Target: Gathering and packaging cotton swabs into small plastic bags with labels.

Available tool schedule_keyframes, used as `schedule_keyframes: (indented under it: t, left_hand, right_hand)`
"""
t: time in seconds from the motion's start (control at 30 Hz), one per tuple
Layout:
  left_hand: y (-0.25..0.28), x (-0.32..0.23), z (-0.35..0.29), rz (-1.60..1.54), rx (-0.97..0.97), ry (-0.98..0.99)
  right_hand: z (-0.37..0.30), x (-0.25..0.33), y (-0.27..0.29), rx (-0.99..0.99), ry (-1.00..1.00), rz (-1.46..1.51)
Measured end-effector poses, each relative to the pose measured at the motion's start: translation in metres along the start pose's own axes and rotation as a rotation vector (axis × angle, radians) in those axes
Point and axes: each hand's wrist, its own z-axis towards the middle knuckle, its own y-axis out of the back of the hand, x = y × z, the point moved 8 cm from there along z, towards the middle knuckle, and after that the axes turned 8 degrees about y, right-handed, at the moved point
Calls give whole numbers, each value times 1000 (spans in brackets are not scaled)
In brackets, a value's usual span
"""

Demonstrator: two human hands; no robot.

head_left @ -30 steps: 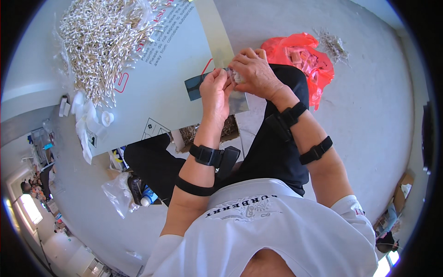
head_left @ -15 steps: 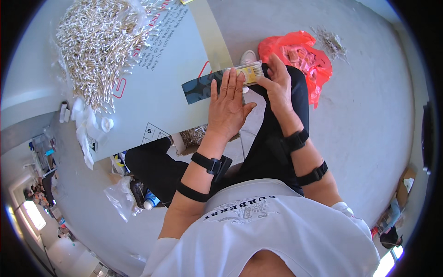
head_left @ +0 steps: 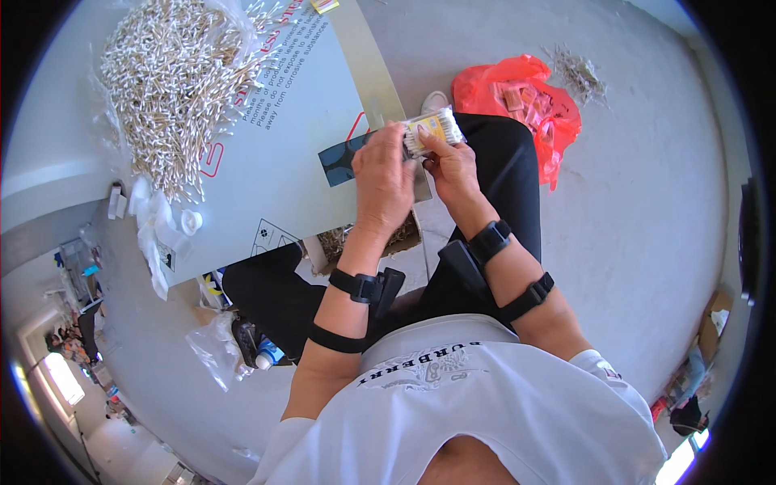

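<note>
A clear pack of cotton swabs (head_left: 435, 129) with a yellow label is held over the table's right edge. My right hand (head_left: 454, 168) grips it from the near side, thumb across the label and fingers underneath. At the pack's left end is my left hand (head_left: 383, 174), its fingers bent and close together against the wrapping; its thumb side is slightly blurred. Beneath the left hand, a dark blue strip (head_left: 336, 164) lies on the table, partly covered by that hand.
A large heap of loose cotton swabs (head_left: 166, 97) covers the far left of the pale table (head_left: 283, 174). White tape or film (head_left: 152, 230) hangs off its left edge. Below is a cardboard box (head_left: 412, 240) of swabs. A red plastic bag (head_left: 485, 85) with packs stands on the floor.
My left hand has risen from lying flat and bent its fingers. My right hand, open beside the pack before, now grips it; the pack's label side is turned up more.
</note>
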Motion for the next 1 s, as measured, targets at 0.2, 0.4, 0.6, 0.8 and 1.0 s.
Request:
schedule_keyframes:
  t: [0.2,0.4,0.6,0.8,1.0]
  left_hand:
    - [14,19,13,-161,-107,26]
    - [1,-2,33,-165,-72,-101]
    - [24,-26,42,-464,-78,-83]
    - [74,-45,24,-474,-32,-173]
    - [104,-35,-10,-204,-141,-297]
  right_hand:
    - [13,6,5,-133,135,66]
    - [28,33,27,-292,247,157]
    - [23,81,23,-286,238,187]
    - [1,16,-15,120,-412,185]
    - [-50,-31,-54,351,-918,189]
